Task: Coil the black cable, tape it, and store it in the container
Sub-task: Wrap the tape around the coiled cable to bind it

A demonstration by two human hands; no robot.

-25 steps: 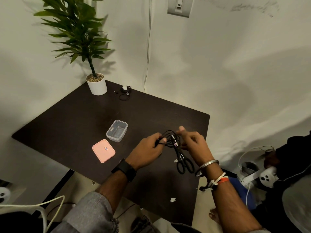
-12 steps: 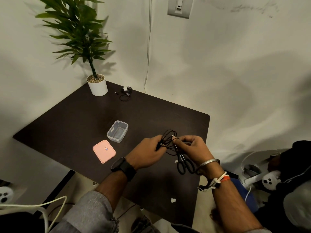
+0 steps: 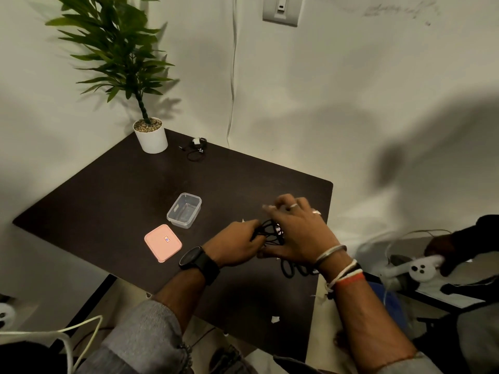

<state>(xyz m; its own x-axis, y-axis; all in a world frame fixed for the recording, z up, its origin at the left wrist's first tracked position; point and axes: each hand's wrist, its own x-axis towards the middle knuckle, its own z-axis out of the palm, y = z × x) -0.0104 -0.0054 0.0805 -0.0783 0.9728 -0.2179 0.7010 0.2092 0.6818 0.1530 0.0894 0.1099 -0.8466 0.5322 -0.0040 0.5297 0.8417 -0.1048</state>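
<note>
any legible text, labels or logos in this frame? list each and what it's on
Nothing here can be read.
Pink lid: small blue and white sticker in its centre, too small to make out.
Wall: faint pencil-like scribble at the top right, smeared, not legible.
Clear container: small embossed patch on its side wall, unreadable.
Black watch: face dark, shows nothing.

A: What stands at the back of the dark table point(image 3: 113, 201)?

B: A potted plant point(image 3: 150, 133) in a white pot, in the far corner by the wall. Just beside it lies a small black earphone cord point(image 3: 196, 150) with a white piece.

A: And on the wall?

B: A grey switch plate point(image 3: 281, 10) up high, and a thin white wire point(image 3: 232, 76) running down the corner.

A: Anything near the front edge?

B: Black scissors point(image 3: 293, 268), partly hidden, and a white paper scrap point(image 3: 275, 319).
</note>
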